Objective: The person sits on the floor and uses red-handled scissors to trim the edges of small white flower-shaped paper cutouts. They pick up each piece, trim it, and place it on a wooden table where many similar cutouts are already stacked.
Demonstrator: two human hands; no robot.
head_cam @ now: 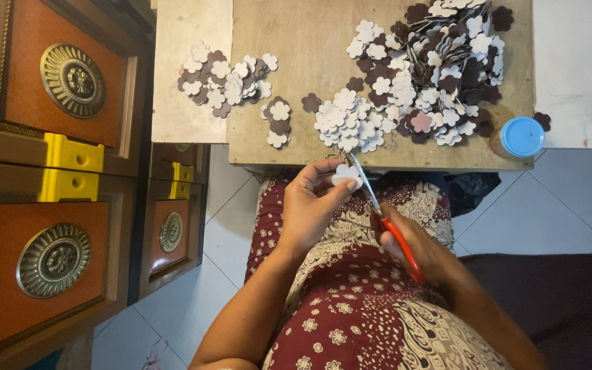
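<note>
Head view | left hand (310,205) pinches white flower cutout (345,175) | right hand (416,250) grips red-handled scissors (385,219)

Scissors (385,219) at white flower cutout (346,175)

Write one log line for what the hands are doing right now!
left hand: pinches white flower cutout | right hand: holds red-handled scissors, blades at cutout | wooden board: piles of white and brown flower cutouts

We see the left hand (313,205) raised, thumb and fingers pinched together, and just beside it the right hand (416,250) curled closed (forearms angled inward).
</note>
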